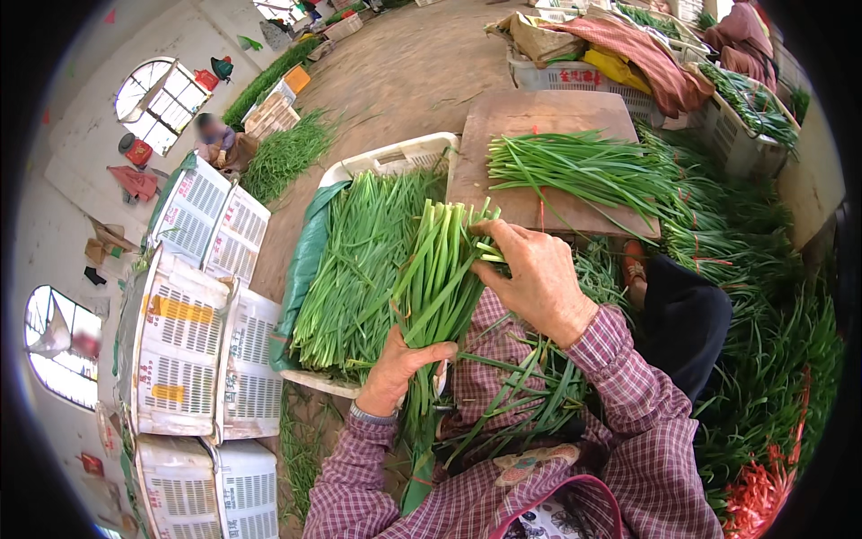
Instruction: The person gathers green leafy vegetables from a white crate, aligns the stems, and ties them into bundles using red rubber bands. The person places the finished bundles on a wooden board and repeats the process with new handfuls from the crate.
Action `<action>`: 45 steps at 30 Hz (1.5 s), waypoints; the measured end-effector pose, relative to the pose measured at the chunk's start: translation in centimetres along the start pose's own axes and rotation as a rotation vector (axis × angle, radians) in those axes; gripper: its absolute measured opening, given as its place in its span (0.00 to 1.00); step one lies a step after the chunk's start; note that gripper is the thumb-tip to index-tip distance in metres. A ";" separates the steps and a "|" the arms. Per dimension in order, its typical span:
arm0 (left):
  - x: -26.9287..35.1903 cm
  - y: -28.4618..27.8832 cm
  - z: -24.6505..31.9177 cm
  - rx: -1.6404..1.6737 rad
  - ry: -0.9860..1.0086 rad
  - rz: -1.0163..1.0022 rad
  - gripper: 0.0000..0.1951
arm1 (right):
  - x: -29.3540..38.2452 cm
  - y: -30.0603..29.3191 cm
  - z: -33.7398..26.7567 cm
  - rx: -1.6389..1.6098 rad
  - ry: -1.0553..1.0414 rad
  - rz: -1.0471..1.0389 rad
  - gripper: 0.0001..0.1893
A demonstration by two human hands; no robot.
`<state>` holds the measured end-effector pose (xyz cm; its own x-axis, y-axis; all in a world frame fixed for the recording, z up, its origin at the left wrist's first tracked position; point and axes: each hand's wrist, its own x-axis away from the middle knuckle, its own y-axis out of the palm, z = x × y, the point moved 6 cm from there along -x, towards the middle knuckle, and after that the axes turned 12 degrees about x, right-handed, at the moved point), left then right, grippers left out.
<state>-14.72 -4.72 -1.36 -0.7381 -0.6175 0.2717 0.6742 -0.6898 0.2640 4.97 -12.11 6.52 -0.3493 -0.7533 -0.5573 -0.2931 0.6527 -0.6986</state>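
My left hand [403, 369] grips a bunch of garlic chives [436, 269] by its lower part, over my lap. The bunch's pale cut ends point up and away from me. At its top right, my right hand [535, 276] pinches a few short stems [490, 252] between thumb and forefinger. Directly behind the bunch, a white plastic crate [394, 153] with a green liner [304, 269] is filled with chives. Loose green blades [518, 397] lie across my checked apron. A second bunch [572, 162] rests on a wooden board [545, 111], above red ties.
White crates [182, 337] stand stacked on the left. Tied chive bunches [714, 256] are heaped on the right, near red ties [761, 492]. Farther off, a person [222, 145] sits by a chive pile [286, 155]. Another person [741, 44] is at the upper right, behind cloth-covered crates [572, 77].
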 end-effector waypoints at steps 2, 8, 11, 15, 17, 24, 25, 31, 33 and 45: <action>0.2 -0.4 0.4 0.000 0.021 0.003 0.20 | -0.2 -0.3 0.5 0.037 -0.029 0.007 0.13; 0.5 -0.6 1.5 -0.156 0.069 -0.024 0.18 | -0.9 -2.5 3.4 0.095 -0.057 0.168 0.06; 1.0 -1.1 1.4 -0.184 0.038 -0.024 0.17 | -0.9 -4.1 6.7 0.152 0.028 0.238 0.07; 1.0 -1.8 1.7 -0.075 0.054 0.005 0.14 | 0.6 -5.3 10.2 0.281 0.073 0.097 0.14; 0.9 -1.4 1.8 -0.017 0.058 0.016 0.13 | 1.1 -5.3 7.3 0.187 0.094 -0.002 0.15; -0.1 0.6 1.1 -0.040 0.006 -0.038 0.25 | 0.7 -3.1 0.4 -0.165 0.057 0.116 0.12; 0.1 0.8 1.2 -0.032 0.011 -0.035 0.25 | 0.6 -2.6 0.4 -0.176 0.064 0.128 0.13; 0.0 0.8 1.1 -0.070 0.032 -0.044 0.18 | 0.0 -0.7 1.4 -0.213 0.118 0.015 0.11; 0.1 0.7 1.5 -0.106 0.032 -0.050 0.18 | 0.0 -0.6 2.0 -0.391 0.137 0.002 0.08; -1.8 -1.4 6.4 -0.903 0.569 0.189 0.26 | 2.1 -4.5 3.7 -0.261 0.030 -0.020 0.06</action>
<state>-14.23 -0.21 3.68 -0.6841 -0.6673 -0.2945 0.6831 -0.4448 -0.5792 8.84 -16.98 6.83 -0.3664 -0.7661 -0.5281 -0.5184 0.6394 -0.5679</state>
